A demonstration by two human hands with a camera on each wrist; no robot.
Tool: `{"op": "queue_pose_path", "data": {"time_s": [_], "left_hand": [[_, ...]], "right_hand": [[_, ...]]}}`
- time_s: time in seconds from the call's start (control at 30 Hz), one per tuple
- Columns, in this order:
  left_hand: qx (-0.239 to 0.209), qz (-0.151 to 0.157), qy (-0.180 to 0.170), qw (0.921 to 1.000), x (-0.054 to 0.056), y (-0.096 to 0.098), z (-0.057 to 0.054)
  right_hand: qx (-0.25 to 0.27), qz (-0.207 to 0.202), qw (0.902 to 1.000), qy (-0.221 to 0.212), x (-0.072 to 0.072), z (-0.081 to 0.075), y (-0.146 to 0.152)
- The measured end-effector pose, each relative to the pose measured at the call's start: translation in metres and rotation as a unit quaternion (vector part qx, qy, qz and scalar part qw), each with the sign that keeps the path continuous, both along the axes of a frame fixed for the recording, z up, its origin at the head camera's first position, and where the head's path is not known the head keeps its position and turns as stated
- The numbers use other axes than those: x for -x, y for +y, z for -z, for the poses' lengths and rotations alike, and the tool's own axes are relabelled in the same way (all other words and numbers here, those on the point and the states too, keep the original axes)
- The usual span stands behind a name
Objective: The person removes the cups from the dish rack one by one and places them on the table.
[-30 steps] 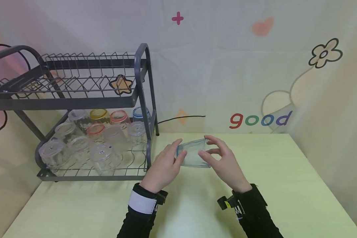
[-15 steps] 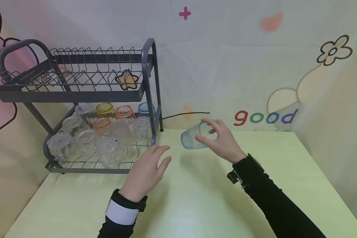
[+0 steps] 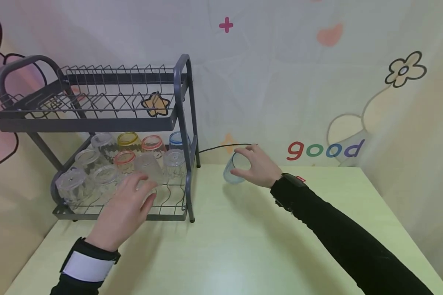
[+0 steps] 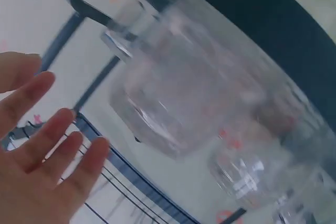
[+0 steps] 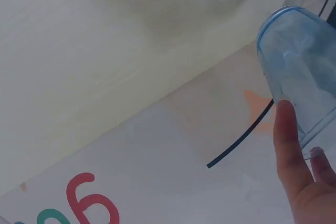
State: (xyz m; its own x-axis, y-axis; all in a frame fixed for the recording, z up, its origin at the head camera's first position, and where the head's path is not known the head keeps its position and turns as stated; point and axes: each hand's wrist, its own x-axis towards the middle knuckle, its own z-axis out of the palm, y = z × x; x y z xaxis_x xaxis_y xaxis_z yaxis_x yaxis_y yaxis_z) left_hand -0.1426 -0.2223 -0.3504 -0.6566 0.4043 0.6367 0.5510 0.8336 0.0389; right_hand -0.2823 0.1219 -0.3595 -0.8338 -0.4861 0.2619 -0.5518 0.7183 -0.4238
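Note:
My right hand [image 3: 260,166] holds a clear bluish drinking glass [image 3: 229,173] near its base, thumb on one side and fingers on the other. The glass tilts over the back of the table, its blue-edged mouth [image 5: 283,13] pointing away from the fingers in the right wrist view. At the dish rack my left hand [image 3: 119,211] reaches toward the front glasses on the lower shelf, fingers spread and holding nothing. Upside-down clear glasses [image 4: 184,87] stand beside those fingers [image 4: 63,129] in the left wrist view. In the head view, the hand partly covers the front glass.
The two-tier dark metal dish rack [image 3: 85,125] stands at the left. Several upturned glasses crowd its lower shelf, among them a yellow-rimmed glass [image 3: 129,139] and a blue-rimmed glass [image 3: 175,139]. A printed cloth [image 3: 266,82] hangs behind the pale table [image 3: 221,246].
My left hand has let go of the bluish glass and moved left to the rack's lower shelf. The right hand has kept the glass and carried it slightly left and toward the back.

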Motion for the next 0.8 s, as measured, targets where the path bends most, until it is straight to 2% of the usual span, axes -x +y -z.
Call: {"op": "queue_pose_path", "data": {"time_s": [0.1,0.17,0.3,0.4,0.53,0.63,0.8], "left_hand": [[0.016,0.002,0.006,0.9998,0.005,-0.017,-0.005],[0.024,-0.006,-0.008,0.9997,0.009,-0.025,-0.008],[0.032,-0.060,-0.051,0.9964,0.012,-0.037,-0.013],[0.037,-0.105,-0.056,0.9922,0.011,-0.041,-0.014],[0.031,-0.135,-0.063,0.9884,0.012,-0.038,-0.013],[0.031,-0.144,-0.076,0.9861,0.017,-0.032,-0.012],[0.042,-0.142,-0.039,0.9881,0.024,-0.020,-0.003]], "right_hand": [[-0.038,-0.011,0.9992,-0.010,0.006,0.001,-0.008],[-0.058,-0.019,0.9981,-0.012,0.012,0.001,-0.015],[-0.077,-0.014,0.9968,-0.017,0.024,-0.002,-0.036],[-0.086,0.000,0.9960,-0.026,0.033,-0.002,-0.058],[-0.096,0.026,0.9943,-0.038,0.044,-0.003,-0.078],[-0.100,0.047,0.9927,-0.047,0.052,-0.001,-0.081],[-0.125,0.070,0.9871,-0.072,0.062,0.004,-0.076]]}}
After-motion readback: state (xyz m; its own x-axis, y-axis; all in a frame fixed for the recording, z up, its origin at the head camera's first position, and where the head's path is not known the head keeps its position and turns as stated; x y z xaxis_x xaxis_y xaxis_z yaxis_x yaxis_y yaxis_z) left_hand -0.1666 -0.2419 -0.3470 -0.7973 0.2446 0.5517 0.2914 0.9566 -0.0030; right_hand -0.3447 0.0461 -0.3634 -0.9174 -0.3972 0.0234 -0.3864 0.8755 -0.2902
